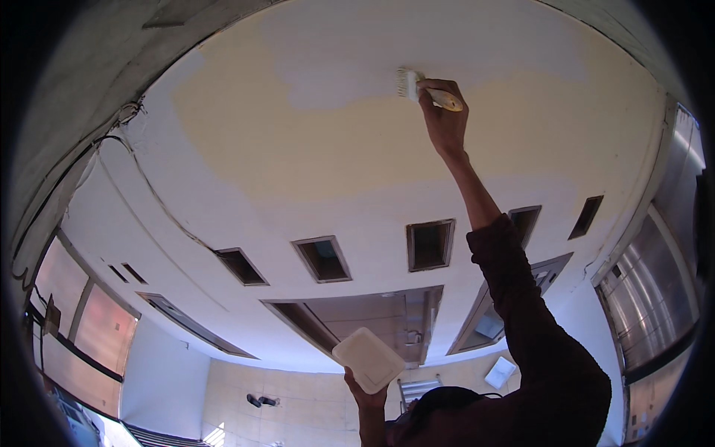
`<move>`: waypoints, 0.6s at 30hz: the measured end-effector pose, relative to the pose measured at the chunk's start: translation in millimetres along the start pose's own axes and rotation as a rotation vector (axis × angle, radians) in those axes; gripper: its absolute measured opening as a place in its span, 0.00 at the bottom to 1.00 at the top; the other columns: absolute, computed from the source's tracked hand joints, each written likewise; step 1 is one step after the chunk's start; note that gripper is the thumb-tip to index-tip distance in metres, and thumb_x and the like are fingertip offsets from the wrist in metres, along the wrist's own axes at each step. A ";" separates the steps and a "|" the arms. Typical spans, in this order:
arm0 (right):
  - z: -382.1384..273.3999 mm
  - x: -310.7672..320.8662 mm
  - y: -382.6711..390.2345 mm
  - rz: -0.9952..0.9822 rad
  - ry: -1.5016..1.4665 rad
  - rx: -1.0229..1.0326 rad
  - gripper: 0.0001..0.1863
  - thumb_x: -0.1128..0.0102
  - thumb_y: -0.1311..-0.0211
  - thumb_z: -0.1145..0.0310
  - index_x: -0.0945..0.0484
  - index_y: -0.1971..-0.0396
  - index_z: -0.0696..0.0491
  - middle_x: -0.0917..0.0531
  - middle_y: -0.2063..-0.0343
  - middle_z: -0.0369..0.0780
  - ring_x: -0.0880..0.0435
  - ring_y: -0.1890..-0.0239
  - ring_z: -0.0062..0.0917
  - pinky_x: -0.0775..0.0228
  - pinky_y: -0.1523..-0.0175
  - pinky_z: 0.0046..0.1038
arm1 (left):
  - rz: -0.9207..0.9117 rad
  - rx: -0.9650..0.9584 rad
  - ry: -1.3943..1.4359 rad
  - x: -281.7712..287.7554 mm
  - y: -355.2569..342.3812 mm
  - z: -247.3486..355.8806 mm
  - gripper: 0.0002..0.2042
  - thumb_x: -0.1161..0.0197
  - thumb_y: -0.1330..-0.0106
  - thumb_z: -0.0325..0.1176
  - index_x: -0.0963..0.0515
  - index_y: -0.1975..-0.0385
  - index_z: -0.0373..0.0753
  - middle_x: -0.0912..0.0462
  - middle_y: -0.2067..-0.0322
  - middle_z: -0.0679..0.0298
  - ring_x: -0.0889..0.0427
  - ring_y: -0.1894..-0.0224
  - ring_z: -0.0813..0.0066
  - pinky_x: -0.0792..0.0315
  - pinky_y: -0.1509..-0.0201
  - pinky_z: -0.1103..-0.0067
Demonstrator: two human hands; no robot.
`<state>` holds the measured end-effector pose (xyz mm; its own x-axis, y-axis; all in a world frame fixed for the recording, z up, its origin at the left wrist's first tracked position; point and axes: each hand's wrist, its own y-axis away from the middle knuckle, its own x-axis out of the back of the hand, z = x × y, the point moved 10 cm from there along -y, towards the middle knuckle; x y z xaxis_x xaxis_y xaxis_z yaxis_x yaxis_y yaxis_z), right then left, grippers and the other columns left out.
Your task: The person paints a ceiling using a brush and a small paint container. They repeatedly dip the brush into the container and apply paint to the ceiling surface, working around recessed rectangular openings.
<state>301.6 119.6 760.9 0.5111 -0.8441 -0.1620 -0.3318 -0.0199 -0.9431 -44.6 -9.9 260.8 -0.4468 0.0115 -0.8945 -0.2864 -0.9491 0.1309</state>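
My right hand (445,123) is raised high with its fingers closed round the handle of a wide paintbrush (407,84). White coats the brush, and its bristles point left against or close to the wall (357,141). Pale white covers the wall's upper part, around a cream-yellow patch whose upper edge runs close by the bristles. Low in the picture, my left hand (366,396) grips a white rectangular container (368,359) with rounded corners. What it holds, if anything, I cannot make out.
Several small framed openings (430,244) run across the wall above a wide door (365,320). Black cables (112,138) hang at the left. Below are part of a ladder (421,387), dark footwear (261,401) and a white rectangular object (500,372). Shiny panels (648,283) stand at the right.
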 end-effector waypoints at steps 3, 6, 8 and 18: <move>49.4 86.9 -22.5 0.125 0.060 0.021 0.07 0.36 0.39 0.74 0.16 0.61 0.51 0.17 0.60 0.38 0.15 0.59 0.28 0.23 0.54 0.31 | 0.004 0.034 0.062 -3.4 -1.8 -3.5 0.32 0.51 0.29 0.62 0.38 0.33 0.47 0.27 0.43 0.60 0.24 0.42 0.57 0.23 0.45 0.51; 64.8 148.2 -38.9 0.219 0.286 -0.008 0.06 0.36 0.37 0.69 0.16 0.61 0.48 0.18 0.59 0.37 0.14 0.59 0.29 0.22 0.54 0.32 | 0.000 0.069 0.105 -0.4 -4.2 -8.4 0.34 0.48 0.31 0.62 0.38 0.32 0.47 0.27 0.41 0.60 0.25 0.40 0.55 0.24 0.43 0.50; 51.2 154.6 -41.4 0.275 0.496 0.002 0.06 0.37 0.37 0.67 0.15 0.61 0.46 0.20 0.57 0.37 0.14 0.59 0.31 0.21 0.55 0.35 | -0.024 0.059 0.071 2.5 -7.3 -8.1 0.37 0.41 0.35 0.61 0.39 0.30 0.49 0.28 0.38 0.60 0.27 0.37 0.53 0.28 0.39 0.46; -63.6 -81.2 17.7 0.016 0.245 0.155 0.09 0.31 0.49 0.73 0.15 0.66 0.44 0.23 0.59 0.37 0.17 0.63 0.34 0.22 0.64 0.36 | -0.031 0.052 0.146 3.1 -11.9 -14.6 0.36 0.43 0.34 0.62 0.40 0.31 0.48 0.29 0.39 0.58 0.27 0.39 0.54 0.26 0.42 0.48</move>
<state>203.8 153.7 775.9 0.2943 -0.9482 -0.1198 -0.2034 0.0603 -0.9772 -30.2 -3.2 250.2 -0.3100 -0.0091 -0.9507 -0.3429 -0.9316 0.1207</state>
